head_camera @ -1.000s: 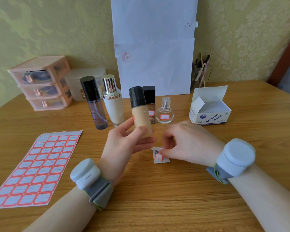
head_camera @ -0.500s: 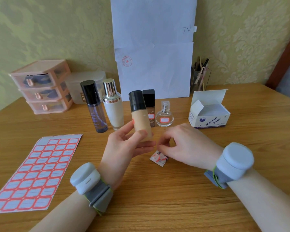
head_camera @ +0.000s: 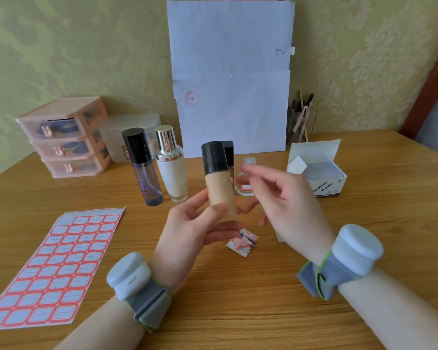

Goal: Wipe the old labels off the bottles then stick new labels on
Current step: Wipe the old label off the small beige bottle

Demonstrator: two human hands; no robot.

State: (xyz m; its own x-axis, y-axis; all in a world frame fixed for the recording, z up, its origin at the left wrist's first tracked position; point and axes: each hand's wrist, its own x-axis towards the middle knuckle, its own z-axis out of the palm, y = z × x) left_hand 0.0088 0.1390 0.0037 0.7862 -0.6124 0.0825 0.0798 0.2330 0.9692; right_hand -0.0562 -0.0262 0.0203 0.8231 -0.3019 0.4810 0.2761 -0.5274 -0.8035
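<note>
Wooden surface (head_camera: 238, 299), grain running side to side. Flat at the left, a sheet of red-bordered labels (head_camera: 53, 269). Out in the middle, a crumpled white scrap (head_camera: 243, 242) with red-edged bits. Further back, upright in a row: tall dark bottle (head_camera: 143, 173) with black cap, cream bottle (head_camera: 172, 175) with silver cap just beside it, then a square black-capped bottle (head_camera: 228, 150) and a small glass bottle (head_camera: 243, 190), both partly hidden. Over to the right, open box of alcohol pads (head_camera: 321, 178). Along the wall, pink drawer unit (head_camera: 66, 137), frosted box (head_camera: 129, 132), white paper sheets (head_camera: 233, 109) propped upright, glass pen holder (head_camera: 301, 122)

Open tabletop (head_camera: 238, 299) between label sheet (head_camera: 58, 269), bottles (head_camera: 172, 173)
</note>
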